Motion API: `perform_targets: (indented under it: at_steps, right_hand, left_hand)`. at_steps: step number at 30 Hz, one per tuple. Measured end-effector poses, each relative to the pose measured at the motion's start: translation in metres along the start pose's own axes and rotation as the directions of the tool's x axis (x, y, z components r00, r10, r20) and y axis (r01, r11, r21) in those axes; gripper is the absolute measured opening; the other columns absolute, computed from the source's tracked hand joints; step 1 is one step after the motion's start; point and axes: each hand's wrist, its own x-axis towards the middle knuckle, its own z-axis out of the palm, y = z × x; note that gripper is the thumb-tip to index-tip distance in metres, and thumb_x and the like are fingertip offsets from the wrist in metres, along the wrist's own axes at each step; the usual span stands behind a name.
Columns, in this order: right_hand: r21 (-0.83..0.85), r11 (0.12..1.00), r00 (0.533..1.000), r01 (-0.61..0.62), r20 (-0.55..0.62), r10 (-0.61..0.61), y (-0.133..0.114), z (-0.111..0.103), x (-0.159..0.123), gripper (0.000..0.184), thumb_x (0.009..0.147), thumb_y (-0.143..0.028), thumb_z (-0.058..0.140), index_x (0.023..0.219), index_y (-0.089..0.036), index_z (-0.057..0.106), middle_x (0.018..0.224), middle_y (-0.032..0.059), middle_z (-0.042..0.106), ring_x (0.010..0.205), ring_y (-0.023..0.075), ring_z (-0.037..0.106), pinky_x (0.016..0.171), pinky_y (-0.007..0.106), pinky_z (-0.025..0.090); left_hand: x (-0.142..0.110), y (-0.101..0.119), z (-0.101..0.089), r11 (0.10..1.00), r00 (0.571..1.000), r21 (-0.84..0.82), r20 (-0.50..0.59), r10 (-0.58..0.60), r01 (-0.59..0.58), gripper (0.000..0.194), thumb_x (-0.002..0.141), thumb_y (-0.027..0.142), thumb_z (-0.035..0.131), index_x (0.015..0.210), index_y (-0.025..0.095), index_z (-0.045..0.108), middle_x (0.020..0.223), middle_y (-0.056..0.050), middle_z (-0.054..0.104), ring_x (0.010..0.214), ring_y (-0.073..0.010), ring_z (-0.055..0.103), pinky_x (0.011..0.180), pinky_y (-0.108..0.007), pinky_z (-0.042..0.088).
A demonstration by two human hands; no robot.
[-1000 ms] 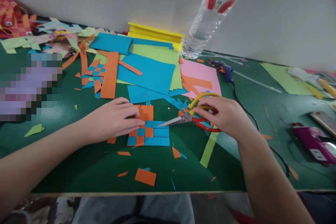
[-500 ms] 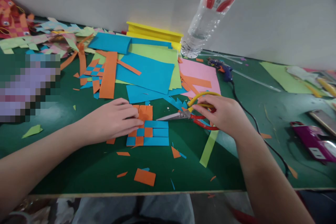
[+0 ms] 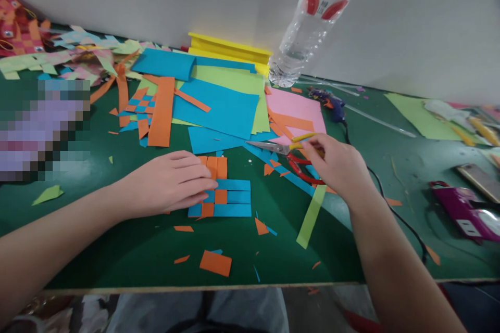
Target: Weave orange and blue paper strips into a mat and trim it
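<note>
Close to the near edge of the green table (image 3: 148, 276), an orange rectangle (image 3: 215, 263) lies among small paper slivers; a sleeve or wrist brushing past could sweep these off the edge.

Beyond them, the woven paper piece (image 3: 234, 210) lies flat on the table, its orange and blue strips crossing at the left and the blue ends loose at the right. The left hand (image 3: 167, 183) is open, palm down, fingers spread lightly over its upper left part. Those blue ends have no hand on them, so a bump or a sideways drag of the palm could splay them or loosen the weave.

To the right, a green strip (image 3: 311, 218) lies below the right hand (image 3: 339, 166), which grips the scissors (image 3: 278, 146) by their yellow and red handles. The blades point left, over a long blue strip (image 3: 299, 179) and near the blue sheets (image 3: 219, 106). If they dip or open there, they could nick or catch paper by accident; swung back toward the weave, the tip could meet the left fingers.

Farther back, the glue gun (image 3: 332, 105) trails a black cord (image 3: 385, 195) beside the right forearm, which could snag it and pull the gun. The water bottle (image 3: 300, 36) could spill onto the paper if knocked.
</note>
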Motion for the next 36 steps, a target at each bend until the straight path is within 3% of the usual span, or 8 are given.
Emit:
perform_targets:
  at_steps: [3,7,13,17,25,31,36]
  right_hand:
    - [-0.003,0.999,0.999,-0.038,-0.010,0.038,0.000,-0.003,0.000,0.027,0.090,-0.040,0.048,0.090,-0.021,0.068,0.077,0.0084,0.073,0.069,0.0257,0.065,0.056,0.032,0.036]
    - [0.042,0.997,0.997,-0.060,-0.052,0.062,0.003,-0.005,0.001,0.033,0.091,-0.047,0.046,0.087,-0.022,0.068,0.080,0.0091,0.075,0.072,0.0275,0.067,0.059,0.034,0.039]
    - [0.065,0.997,0.995,-0.046,-0.083,0.052,0.003,-0.005,0.000,0.035,0.090,-0.050,0.047,0.084,-0.023,0.067,0.079,0.0094,0.075,0.072,0.0280,0.068,0.060,0.034,0.039]
    - [0.062,0.996,0.997,-0.070,-0.036,0.072,-0.003,-0.007,0.000,0.032,0.089,-0.048,0.048,0.084,-0.023,0.067,0.079,0.0097,0.075,0.074,0.0285,0.069,0.059,0.033,0.040]
    - [0.066,0.994,0.995,-0.089,-0.046,0.092,-0.003,-0.005,0.000,0.027,0.089,-0.046,0.052,0.083,-0.023,0.065,0.084,0.0096,0.076,0.077,0.0287,0.070,0.060,0.034,0.042]
    - [0.075,0.996,0.995,-0.049,-0.078,0.055,0.002,0.001,0.001,0.025,0.087,-0.045,0.054,0.082,-0.023,0.065,0.083,0.0098,0.076,0.076,0.0282,0.070,0.058,0.034,0.042]
    - [0.009,0.999,0.999,-0.048,0.006,0.048,0.003,0.005,0.000,0.028,0.087,-0.048,0.056,0.088,-0.023,0.067,0.082,0.0088,0.075,0.070,0.0266,0.067,0.055,0.033,0.041]
  left_hand:
    - [0.000,-0.001,0.001,0.999,0.999,0.019,-0.009,-0.035,0.035,0.026,0.105,0.016,0.039,0.121,0.016,0.060,0.115,-0.005,0.075,0.106,-0.0173,0.067,0.100,-0.034,0.047]
    - [-0.007,-0.005,0.005,0.992,0.989,0.035,0.082,-0.126,0.123,0.039,0.106,0.010,0.027,0.138,0.017,0.049,0.139,-0.004,0.063,0.130,-0.0151,0.056,0.117,-0.035,0.035]
    - [-0.015,-0.008,0.011,0.980,0.959,0.029,0.203,-0.199,0.198,0.055,0.102,0.002,0.018,0.152,0.018,0.035,0.153,-0.003,0.050,0.144,-0.0122,0.041,0.124,-0.033,0.024]
    - [-0.015,-0.009,0.013,0.982,0.962,0.017,0.200,-0.189,0.189,0.050,0.103,0.005,0.024,0.149,0.020,0.039,0.149,-0.002,0.054,0.140,-0.0137,0.046,0.124,-0.035,0.024]
    - [-0.010,-0.010,0.010,0.984,0.985,0.098,0.072,-0.158,0.151,0.033,0.104,0.020,0.042,0.133,0.016,0.058,0.124,-0.007,0.072,0.118,-0.0214,0.064,0.114,-0.042,0.039]
    - [-0.007,-0.011,0.005,0.980,0.986,0.118,0.025,-0.166,0.162,0.029,0.101,0.022,0.048,0.126,0.014,0.062,0.115,-0.010,0.072,0.111,-0.0259,0.064,0.106,-0.047,0.045]
    - [-0.006,-0.011,0.000,0.964,0.978,0.161,-0.017,-0.210,0.210,0.022,0.099,0.019,0.050,0.115,0.014,0.066,0.105,-0.010,0.071,0.102,-0.0254,0.062,0.097,-0.043,0.047]
